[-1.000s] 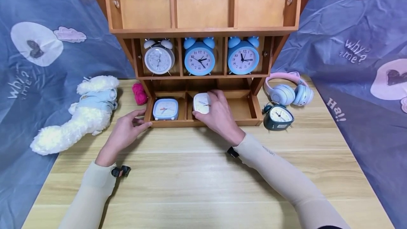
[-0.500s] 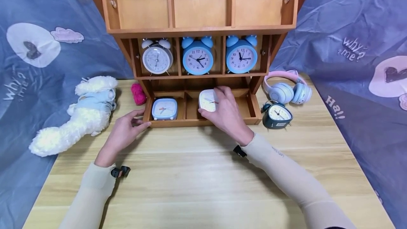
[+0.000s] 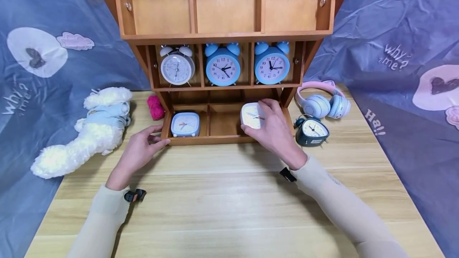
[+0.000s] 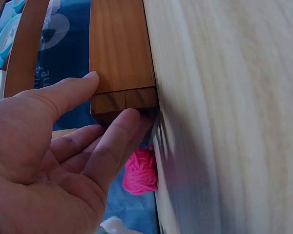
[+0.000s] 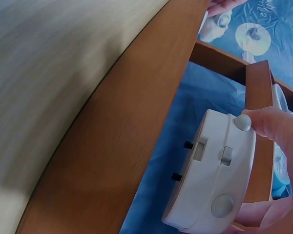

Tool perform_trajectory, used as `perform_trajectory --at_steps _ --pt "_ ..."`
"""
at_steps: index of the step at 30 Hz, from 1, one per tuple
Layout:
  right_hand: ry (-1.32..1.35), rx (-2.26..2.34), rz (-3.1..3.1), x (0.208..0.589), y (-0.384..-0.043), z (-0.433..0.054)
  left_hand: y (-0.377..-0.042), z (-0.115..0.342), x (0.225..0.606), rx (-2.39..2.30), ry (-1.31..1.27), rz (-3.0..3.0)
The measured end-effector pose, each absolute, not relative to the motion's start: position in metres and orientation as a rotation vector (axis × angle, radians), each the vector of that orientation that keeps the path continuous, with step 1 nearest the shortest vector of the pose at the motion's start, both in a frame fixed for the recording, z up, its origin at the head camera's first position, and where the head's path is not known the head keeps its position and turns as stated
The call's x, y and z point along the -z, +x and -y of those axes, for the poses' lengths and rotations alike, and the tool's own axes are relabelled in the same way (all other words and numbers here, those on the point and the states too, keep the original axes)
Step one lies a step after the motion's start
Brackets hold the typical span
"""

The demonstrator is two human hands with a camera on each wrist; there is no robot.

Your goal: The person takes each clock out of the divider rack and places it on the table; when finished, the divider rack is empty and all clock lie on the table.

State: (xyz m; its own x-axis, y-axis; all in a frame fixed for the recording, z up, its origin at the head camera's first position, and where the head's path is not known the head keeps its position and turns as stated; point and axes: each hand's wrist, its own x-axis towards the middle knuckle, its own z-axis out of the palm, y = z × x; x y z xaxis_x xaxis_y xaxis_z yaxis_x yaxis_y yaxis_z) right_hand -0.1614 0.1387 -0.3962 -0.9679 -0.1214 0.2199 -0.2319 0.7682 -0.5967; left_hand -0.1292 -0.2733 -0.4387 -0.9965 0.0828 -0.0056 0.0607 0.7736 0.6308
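Gripping a white clock (image 3: 250, 115) between thumb and curled fingers of the right hand (image 3: 275, 130), at the bottom right part of the shelf (image 3: 229, 36). Touching the shelf's lower left corner with loosely extended fingers of the left hand (image 3: 140, 149), near a blue clock (image 3: 185, 124) in the shelf's bottom left compartment.

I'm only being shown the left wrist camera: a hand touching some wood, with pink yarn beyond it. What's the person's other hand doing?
Observer: The right hand is holding a white square clock at the lowest tier of the wooden shelf.

Visitor: Oh, nice! All I get is that wooden end. Is anything else sitting in that tier?

Observer: Yes, a blue-framed clock is in its left-hand compartment, as the head view shows.
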Motion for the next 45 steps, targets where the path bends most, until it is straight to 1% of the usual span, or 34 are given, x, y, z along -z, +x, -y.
perform_trajectory --at_steps 11,25,34,41,45 --pt "0.223 -0.96 2.772 0.398 -0.152 -0.179 -0.129 0.273 0.437 -1.032 0.118 -2.92" --pt "0.285 -0.863 2.711 0.392 -0.143 -0.25 -0.129 0.273 0.437 -1.031 0.104 -2.908" --pt "0.182 -0.841 2.732 0.39 -0.138 -0.3 -0.129 0.273 0.437 -1.033 0.11 -2.901" --pt "0.025 -0.782 2.74 0.386 -0.137 -0.339 -0.13 0.274 0.438 -1.043 0.104 -2.897" --pt "0.01 -0.752 2.751 0.39 -0.136 -0.358 -0.13 0.274 0.437 -1.036 0.108 -2.899"
